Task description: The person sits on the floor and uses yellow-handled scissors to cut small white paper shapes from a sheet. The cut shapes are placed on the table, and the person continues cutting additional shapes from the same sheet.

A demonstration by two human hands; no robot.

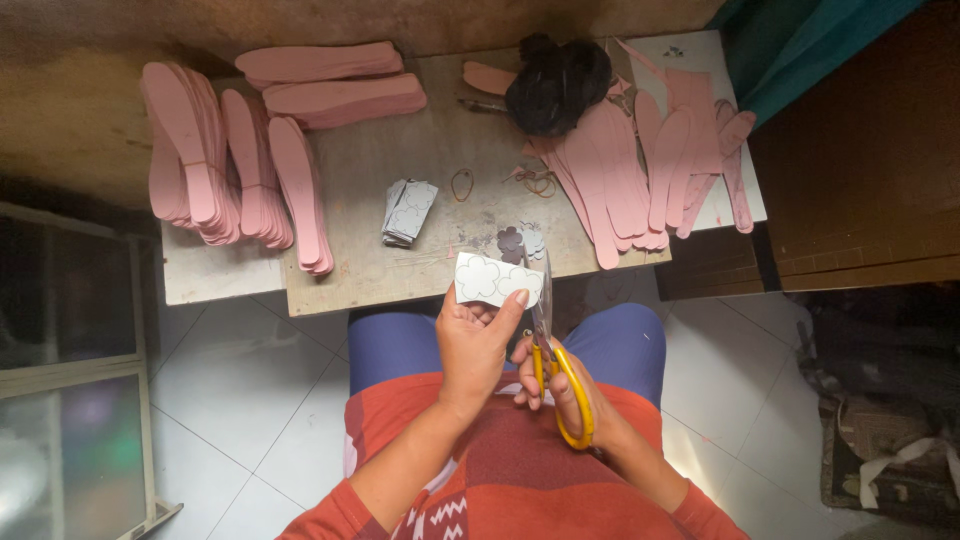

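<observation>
Here left hand raised, pinching white card; right hand gripping yellow scissors, blades up

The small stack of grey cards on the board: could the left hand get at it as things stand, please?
Probably not at once: the left hand is occupied holding a white flower-printed piece. The grey card stack itself lies uncovered on the board, with nothing in between.

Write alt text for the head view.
A person's left hand holds a white card with flower outlines while the right hand cuts it with yellow-handled scissors, above a low table stacked with pink sole-shaped pieces.
</observation>
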